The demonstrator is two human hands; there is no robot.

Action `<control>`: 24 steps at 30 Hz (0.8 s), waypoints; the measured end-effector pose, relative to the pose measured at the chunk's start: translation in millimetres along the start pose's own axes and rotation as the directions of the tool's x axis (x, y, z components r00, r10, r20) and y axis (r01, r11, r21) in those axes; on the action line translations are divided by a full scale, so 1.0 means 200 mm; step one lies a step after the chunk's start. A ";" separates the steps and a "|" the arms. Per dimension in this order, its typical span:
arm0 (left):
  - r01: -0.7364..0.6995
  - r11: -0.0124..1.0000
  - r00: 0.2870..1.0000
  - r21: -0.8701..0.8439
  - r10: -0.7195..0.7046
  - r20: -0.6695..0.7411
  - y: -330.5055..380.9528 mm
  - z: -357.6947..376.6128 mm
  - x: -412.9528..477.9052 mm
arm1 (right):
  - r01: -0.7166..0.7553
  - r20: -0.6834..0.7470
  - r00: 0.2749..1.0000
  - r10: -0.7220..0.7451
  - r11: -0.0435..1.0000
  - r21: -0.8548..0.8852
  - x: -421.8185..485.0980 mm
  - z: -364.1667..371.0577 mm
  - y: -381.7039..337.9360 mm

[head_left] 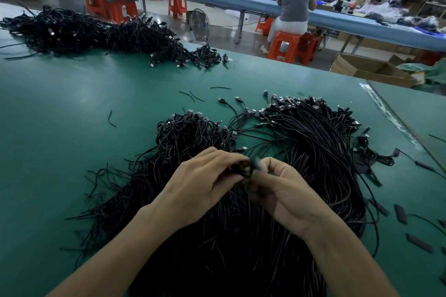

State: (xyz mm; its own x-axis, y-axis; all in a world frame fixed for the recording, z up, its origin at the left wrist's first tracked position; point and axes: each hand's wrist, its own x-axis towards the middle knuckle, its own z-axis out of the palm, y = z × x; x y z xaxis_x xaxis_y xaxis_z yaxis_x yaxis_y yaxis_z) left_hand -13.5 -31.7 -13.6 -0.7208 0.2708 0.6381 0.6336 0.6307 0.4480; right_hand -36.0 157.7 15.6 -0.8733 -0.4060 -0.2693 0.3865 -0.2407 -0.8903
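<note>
Hands, two. The left hand point(205, 176) and right hand point(282, 190) are brought together above the near edge of the table point(60, 116), fingertips almost meeting.

Cable point(243, 169), one, black, wound into a small loop. It is held in the air between the two hands. The left fingers are curled round the loop and the right thumb and forefinger pinch its end. The detail is blurred.

Near pile point(313, 142), one. Long black cables lie roughly side by side directly under both hands, with plugs at the far end and bare tails fanning out toward the left. They are too many to count.

Small heap point(193, 130), one. These are looped black cables, touching the near pile on its far left side.

Far pile point(96, 31), one. A long tangle of black cables lies along the table's far left edge, well apart from the hands.

Strands point(187, 95), four. These short, loose black pieces lie on bare table between the piles.

Stools point(177, 5), six in view, orange, on the floor beyond the table.

Person point(295, 0), one, in a grey top, seated on a stool at a blue bench with their back turned.

Box point(369, 70), one, cardboard, open, past the table's right corner.

Fan point(199, 24), one, on the floor.
</note>
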 end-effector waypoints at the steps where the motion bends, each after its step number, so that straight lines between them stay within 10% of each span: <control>1: 0.092 0.996 0.996 -0.001 -0.092 0.000 0.00 0.01 0.01 | 0.025 -0.053 0.998 -0.034 0.988 -0.156 0.01 -0.03 -0.01; 3: 0.277 0.959 0.959 -0.055 -0.280 -0.045 -0.02 0.01 0.06 | 0.022 -0.156 0.979 -0.132 0.826 -0.563 0.02 -0.10 -0.02; 5: 0.455 0.879 0.873 -0.143 -0.472 -0.122 -0.07 -0.01 0.12 | -0.092 -0.208 0.950 -0.235 0.426 -0.900 0.03 -0.20 -0.02; 7: 0.577 0.802 0.782 -0.153 -0.597 -0.182 -0.15 -0.03 0.17 | -0.224 -0.238 0.937 -0.256 0.079 -0.971 0.03 -0.24 0.01; 9: 0.642 0.760 0.735 -0.096 -0.647 -0.205 -0.21 -0.03 0.20 | -0.287 -0.266 0.935 -0.234 -0.058 -0.956 0.05 -0.23 0.06; 24: 0.633 0.688 0.774 0.355 -0.581 -0.253 -0.36 0.06 0.24 | -0.478 -0.469 0.871 -0.144 -0.033 -0.878 0.20 -0.18 0.07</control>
State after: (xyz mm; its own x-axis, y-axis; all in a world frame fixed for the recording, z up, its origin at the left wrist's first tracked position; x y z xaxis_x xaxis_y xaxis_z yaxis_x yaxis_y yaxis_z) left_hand -97.7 -55.3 -22.3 -0.8543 -0.3409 0.3923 -0.1195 0.8634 0.4901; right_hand -76.4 169.8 -20.7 -0.9558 0.0942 -0.2784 0.1441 0.9758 -0.1647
